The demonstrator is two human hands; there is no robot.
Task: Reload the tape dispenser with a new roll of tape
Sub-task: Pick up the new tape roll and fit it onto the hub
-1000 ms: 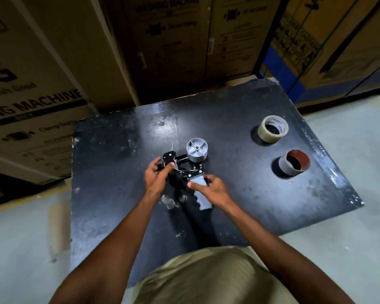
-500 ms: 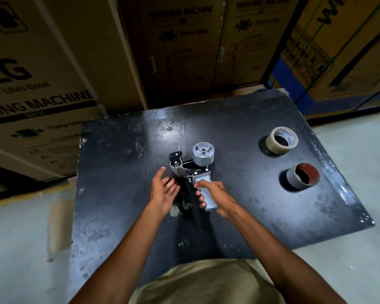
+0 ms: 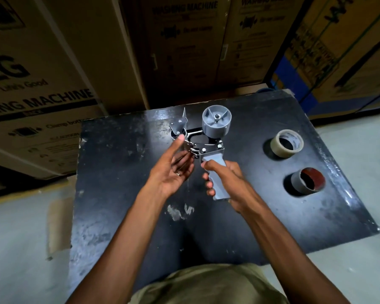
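Note:
A grey tape dispenser (image 3: pixel 215 126) with a bare spool hub is lifted off the black table (image 3: pixel 119 172). My right hand (image 3: pixel 226 183) is wrapped around its grey pistol handle. My left hand (image 3: pixel 173 167) is spread open beside the front, palm up, its index fingertip touching the metal roller and blade end. A new roll of clear tape (image 3: pixel 286 143) lies flat at the table's right. Nearer to me on the right stands an empty tape core (image 3: pixel 307 180), grey outside and red inside.
Tall cardboard washing-machine boxes (image 3: pixel 42 73) stand close behind the table's far edge and to the left. A blue and brown box (image 3: pixel 338 51) stands at the back right. Pale concrete floor (image 3: pixel 20 238) lies on both sides of the table.
My right hand has taken the handle and raised the dispenser off the table toward me. My left hand let go of the front end and opened, with one fingertip still on it.

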